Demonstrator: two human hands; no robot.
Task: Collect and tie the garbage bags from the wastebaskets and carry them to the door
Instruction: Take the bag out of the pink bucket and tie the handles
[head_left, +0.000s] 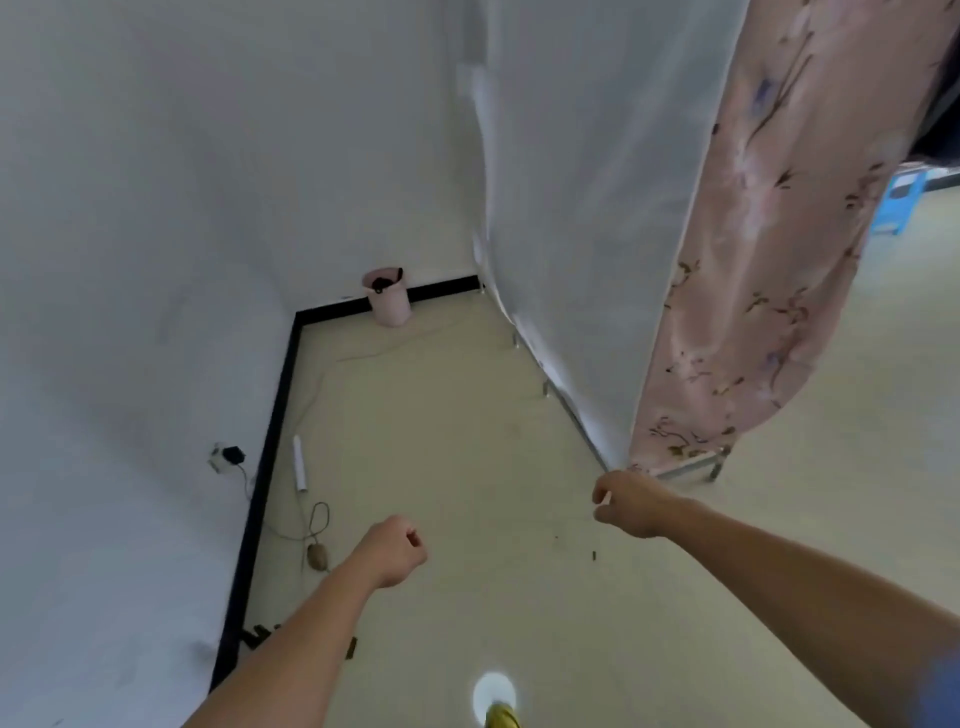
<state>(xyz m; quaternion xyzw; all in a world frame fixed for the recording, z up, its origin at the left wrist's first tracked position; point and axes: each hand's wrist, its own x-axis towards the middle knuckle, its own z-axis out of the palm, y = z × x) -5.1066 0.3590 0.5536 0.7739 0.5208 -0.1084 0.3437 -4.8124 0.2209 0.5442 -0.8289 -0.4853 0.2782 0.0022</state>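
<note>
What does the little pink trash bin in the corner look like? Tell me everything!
The pink wastebasket is a small round tub with smooth sides, probably plastic. It stands upright on the pale floor, far from both hands, up against the black baseboard of the white back wall. Something dark, perhaps a bag, sits at its open top. Nothing else appears to touch it.

The dark contents of the small pink wastebasket (388, 297) in the far corner are too small to identify; the blue plastic stool (897, 200) is half hidden behind the pink floral curtain (753, 270)
</note>
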